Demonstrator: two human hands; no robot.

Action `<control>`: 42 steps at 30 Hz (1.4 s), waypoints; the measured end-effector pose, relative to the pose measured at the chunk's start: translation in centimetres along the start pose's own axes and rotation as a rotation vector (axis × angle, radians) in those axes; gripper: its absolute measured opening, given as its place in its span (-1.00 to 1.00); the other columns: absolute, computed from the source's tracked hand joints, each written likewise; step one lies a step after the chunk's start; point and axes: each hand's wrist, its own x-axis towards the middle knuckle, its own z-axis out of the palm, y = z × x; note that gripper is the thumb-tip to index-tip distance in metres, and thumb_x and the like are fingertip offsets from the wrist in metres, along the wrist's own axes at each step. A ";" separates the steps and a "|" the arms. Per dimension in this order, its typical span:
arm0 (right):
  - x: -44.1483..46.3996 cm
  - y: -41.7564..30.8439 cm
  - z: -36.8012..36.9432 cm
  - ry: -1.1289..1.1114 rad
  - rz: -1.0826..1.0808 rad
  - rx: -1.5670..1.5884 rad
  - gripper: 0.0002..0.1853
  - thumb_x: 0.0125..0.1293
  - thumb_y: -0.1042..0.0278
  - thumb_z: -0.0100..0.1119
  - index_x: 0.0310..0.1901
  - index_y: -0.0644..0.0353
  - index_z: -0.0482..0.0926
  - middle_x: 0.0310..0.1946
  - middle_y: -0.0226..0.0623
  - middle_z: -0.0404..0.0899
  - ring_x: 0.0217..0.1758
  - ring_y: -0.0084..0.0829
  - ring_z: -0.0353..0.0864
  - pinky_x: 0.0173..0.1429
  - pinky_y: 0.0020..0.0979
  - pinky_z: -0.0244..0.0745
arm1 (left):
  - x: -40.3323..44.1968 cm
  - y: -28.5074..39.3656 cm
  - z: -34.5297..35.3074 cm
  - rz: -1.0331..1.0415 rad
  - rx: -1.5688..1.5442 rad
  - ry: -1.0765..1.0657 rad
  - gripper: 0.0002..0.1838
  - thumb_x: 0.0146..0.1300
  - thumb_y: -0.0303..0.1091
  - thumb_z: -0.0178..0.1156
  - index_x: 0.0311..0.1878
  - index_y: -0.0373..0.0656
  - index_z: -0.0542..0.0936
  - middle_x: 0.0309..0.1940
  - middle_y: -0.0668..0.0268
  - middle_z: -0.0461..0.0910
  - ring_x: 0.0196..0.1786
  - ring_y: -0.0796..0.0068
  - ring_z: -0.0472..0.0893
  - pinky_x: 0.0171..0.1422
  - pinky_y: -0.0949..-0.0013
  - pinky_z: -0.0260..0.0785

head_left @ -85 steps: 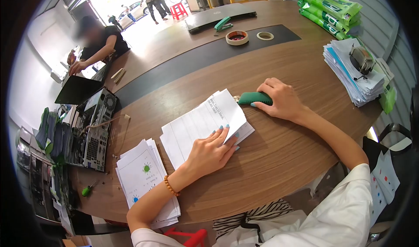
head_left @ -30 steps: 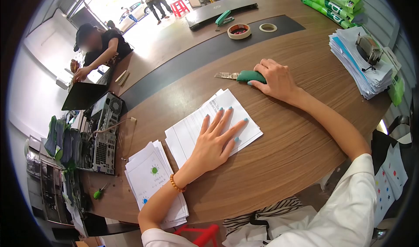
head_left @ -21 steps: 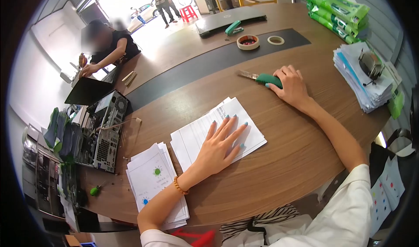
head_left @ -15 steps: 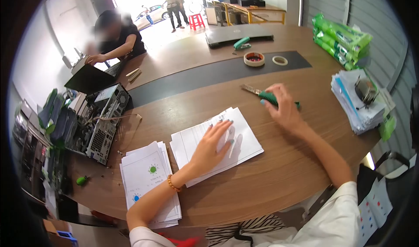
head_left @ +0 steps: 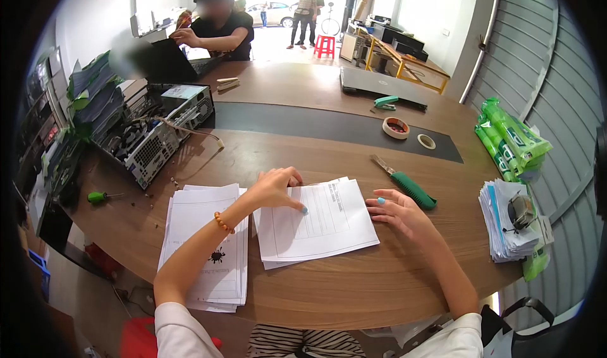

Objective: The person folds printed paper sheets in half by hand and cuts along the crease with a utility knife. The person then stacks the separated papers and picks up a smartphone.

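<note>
A small stack of printed paper sheets [head_left: 329, 228] lies in front of me on the wooden table. My left hand [head_left: 278, 188] rests at its far left edge, fingers bent over the edge and thumb apart on the top sheet. Beside the stack's right edge, my right hand [head_left: 403, 214] is open with fingers stretched toward the paper; nothing is in it. A green-handled knife [head_left: 412, 189] with its blade out lies just beyond that hand. Under my left forearm is a second paper pile [head_left: 202, 257], with a dark splat printed on its top sheet.
An opened computer case [head_left: 164, 133] and a green screwdriver [head_left: 98, 197] are at left. Farther back lie tape rolls [head_left: 396, 128], a green stapler [head_left: 386, 102] and a closed laptop [head_left: 379, 87]. Papers [head_left: 502, 222] and green packs [head_left: 509, 137] line the right. Another person sits across.
My right hand has left the knife and come to the stack's right edge. My left hand has shifted to its far left edge. The left pile's visible top sheet differs. The view has shifted.
</note>
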 end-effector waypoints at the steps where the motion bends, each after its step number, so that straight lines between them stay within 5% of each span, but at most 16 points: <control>1: 0.0 0.0 0.1 -0.005 0.004 -0.005 -0.47 0.32 0.33 0.05 0.21 0.43 0.14 0.14 0.10 0.31 0.19 -0.24 0.42 0.19 -0.35 0.41 | -0.2 0.4 -0.2 -0.013 0.055 -0.038 -0.30 -0.32 -0.02 0.52 -0.08 -0.16 0.52 -0.18 0.17 0.55 0.05 0.24 0.47 0.06 0.24 0.33; 8: -0.3 -0.1 0.8 0.013 -0.017 -0.044 -0.56 0.31 0.39 0.05 0.16 0.38 0.24 0.10 0.02 0.38 0.14 -0.30 0.45 0.16 -0.39 0.43 | -0.7 1.5 -0.2 -0.004 0.273 -0.030 -0.29 -0.33 -0.07 0.52 -0.06 -0.12 0.46 -0.15 0.11 0.52 0.02 0.20 0.47 0.05 0.27 0.32; 16: -0.1 0.4 0.5 -0.003 -0.047 -0.077 -0.62 0.33 0.36 0.04 0.11 0.34 0.28 0.08 -0.01 0.41 0.11 -0.33 0.46 0.12 -0.42 0.43 | -1.5 3.0 -0.5 -0.052 -0.046 -0.061 -0.34 -0.26 -0.28 0.48 -0.02 -0.23 0.43 -0.13 -0.01 0.54 0.00 0.08 0.51 0.09 0.18 0.35; 20: -0.1 0.4 0.2 0.059 -0.080 -0.021 -0.57 0.36 0.20 0.03 0.12 0.33 0.28 0.09 -0.03 0.40 0.12 -0.33 0.45 0.14 -0.39 0.41 | -1.1 2.9 -1.9 0.038 0.049 -0.091 -0.38 -0.14 -0.35 0.43 0.06 -0.27 0.46 -0.14 0.05 0.58 -0.06 0.22 0.58 0.05 0.27 0.40; 22: 0.9 1.1 -0.6 0.086 -0.165 0.125 -0.39 0.34 -0.03 0.01 0.19 0.33 0.20 0.16 -0.03 0.34 0.19 -0.31 0.40 0.19 -0.35 0.37 | -0.8 2.4 -2.8 0.066 -0.391 -0.031 -0.53 -0.03 -0.41 0.35 0.00 -0.29 0.54 -0.18 0.14 0.63 -0.14 0.32 0.62 0.00 0.35 0.46; 25: 0.7 1.2 -0.2 0.025 -0.309 0.247 -0.27 0.33 -0.08 0.01 0.28 0.35 0.07 0.22 -0.02 0.26 0.25 -0.28 0.34 0.22 -0.33 0.35 | -1.0 3.3 -3.5 0.007 -0.847 0.093 -0.63 0.12 -0.48 0.23 0.03 -0.28 0.52 -0.13 0.24 0.62 -0.11 0.46 0.60 0.02 0.40 0.46; 29: 0.4 1.9 1.6 -0.148 -0.309 0.055 -0.29 0.37 0.07 0.00 0.33 0.38 -0.04 0.27 -0.01 0.18 0.28 -0.31 0.29 0.25 -0.30 0.32 | -0.7 3.5 -1.2 0.149 -1.020 0.082 -0.45 0.24 -0.43 0.14 0.28 -0.32 0.24 0.11 0.20 0.47 0.14 0.48 0.46 0.24 0.39 0.30; 30: 0.4 2.5 2.0 -0.116 -0.316 -0.033 -0.35 0.37 0.23 0.01 0.32 0.38 -0.04 0.24 -0.02 0.24 0.27 -0.34 0.31 0.25 -0.33 0.32 | -0.7 3.8 -0.6 0.141 -1.032 0.095 -0.45 0.24 -0.43 0.14 0.28 -0.32 0.24 0.11 0.20 0.47 0.14 0.48 0.46 0.24 0.39 0.30; 35: 0.1 2.7 2.4 -0.002 -0.270 -0.082 -0.45 0.36 0.37 0.01 0.28 0.33 0.04 0.16 -0.04 0.35 0.14 -0.40 0.43 0.14 -0.42 0.42 | -1.0 4.2 1.1 0.218 -0.871 0.150 -0.27 0.29 -0.49 0.01 0.43 -0.20 -0.13 0.35 0.14 0.10 0.38 0.40 0.11 0.43 0.31 0.00; 38: 0.3 2.6 2.6 0.176 -0.300 -0.109 -0.53 0.34 0.40 0.04 0.22 0.31 0.16 0.01 -0.12 0.51 -0.02 -0.49 0.55 -0.03 -0.47 0.55 | -1.4 4.7 0.6 0.273 -0.820 0.071 -0.26 0.30 -0.52 -0.04 0.44 -0.15 -0.21 0.36 0.13 0.08 0.39 0.37 0.10 0.44 0.30 -0.04; 42: 0.6 2.9 2.1 0.134 -0.304 -0.076 -0.57 0.32 0.39 0.09 0.17 0.31 0.27 -0.10 -0.17 0.58 -0.11 -0.51 0.60 -0.10 -0.50 0.58 | -0.8 4.3 1.1 0.321 -0.812 0.060 -0.27 0.30 -0.52 -0.05 0.44 -0.15 -0.20 0.35 0.12 0.09 0.39 0.36 0.10 0.44 0.29 -0.04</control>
